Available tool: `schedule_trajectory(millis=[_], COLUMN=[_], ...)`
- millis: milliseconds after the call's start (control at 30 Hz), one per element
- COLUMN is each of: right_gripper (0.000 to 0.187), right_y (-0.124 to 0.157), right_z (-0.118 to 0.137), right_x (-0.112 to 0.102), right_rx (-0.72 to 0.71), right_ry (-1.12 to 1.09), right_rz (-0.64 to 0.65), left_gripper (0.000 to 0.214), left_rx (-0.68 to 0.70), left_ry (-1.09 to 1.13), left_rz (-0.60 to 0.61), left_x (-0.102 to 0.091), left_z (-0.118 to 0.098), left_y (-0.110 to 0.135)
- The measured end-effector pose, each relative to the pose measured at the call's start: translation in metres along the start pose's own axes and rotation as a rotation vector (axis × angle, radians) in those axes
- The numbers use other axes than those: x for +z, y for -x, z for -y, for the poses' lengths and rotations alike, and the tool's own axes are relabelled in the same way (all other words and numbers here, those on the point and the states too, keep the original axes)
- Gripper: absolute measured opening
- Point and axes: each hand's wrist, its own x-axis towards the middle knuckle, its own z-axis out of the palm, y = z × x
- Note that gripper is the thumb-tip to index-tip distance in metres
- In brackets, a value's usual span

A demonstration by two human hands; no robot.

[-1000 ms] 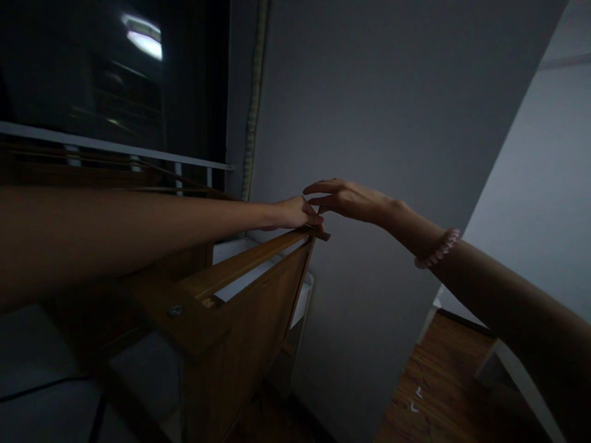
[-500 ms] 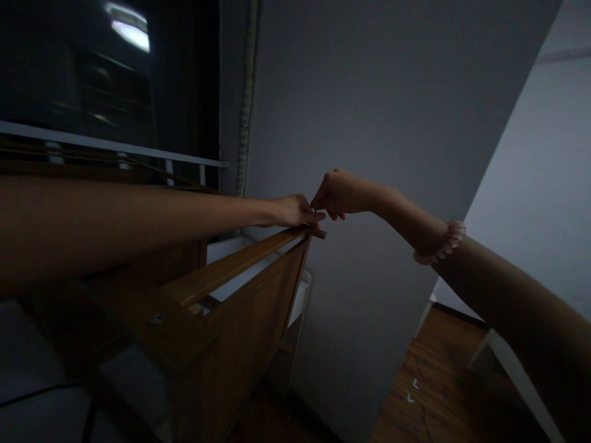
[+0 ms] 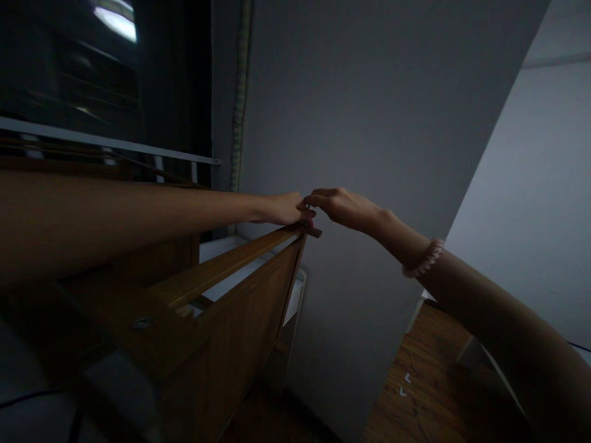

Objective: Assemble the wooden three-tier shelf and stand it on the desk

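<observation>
fingers (image 3: pixel 308 215) of the left hand (image 3: pixel 282 208) curl at the far end of a wooden rail (image 3: pixel 226 266), which runs alongside the top edge of a wooden panel (image 3: pixel 256 320) near the grey wall (image 3: pixel 369 123). the right hand (image 3: pixel 347 206), a pinkish band (image 3: pixel 427 259) round its forearm, bends its fingertips close to the left's; whether either is grasping the rail or something small there, i cannot tell.
</observation>
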Motion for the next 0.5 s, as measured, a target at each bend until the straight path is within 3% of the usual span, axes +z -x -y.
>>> schedule_trajectory(millis=[67,133,233,333,433,500], right_gripper=[0.033,0.031,0.024,0.017,0.013,0.012], right_y=[0.000,-0.003,-0.011,-0.023,-0.037,-0.043], right_z=[-0.001,-0.001,0.005,0.019,0.032,0.036], right_x=[0.005,0.004,-0.006,-0.017,-0.025,-0.029], right_rx=[0.008,0.014,0.036,0.103,0.162,0.200], right_ry=[0.080,0.127,0.167,0.214,0.223,0.202], right_rz=[-0.007,0.016,0.104,0.156,0.147,0.172], left_gripper=[0.019,0.022,0.032,0.031,0.025,0.023], left_rx=[-0.006,-0.058,-0.174,-0.154,-0.088,-0.036], left_ry=[0.051,-0.052,-0.345,-0.448,-0.425,-0.324], left_rz=[0.015,-0.022,-0.220,-0.363,-0.364,-0.296], left_x=[0.001,0.003,0.005,0.008,0.008,0.007], left_z=[-0.003,-0.009,-0.021,-0.027,-0.020,-0.011], left_y=[0.001,0.005,0.011,0.011,0.005,0.001])
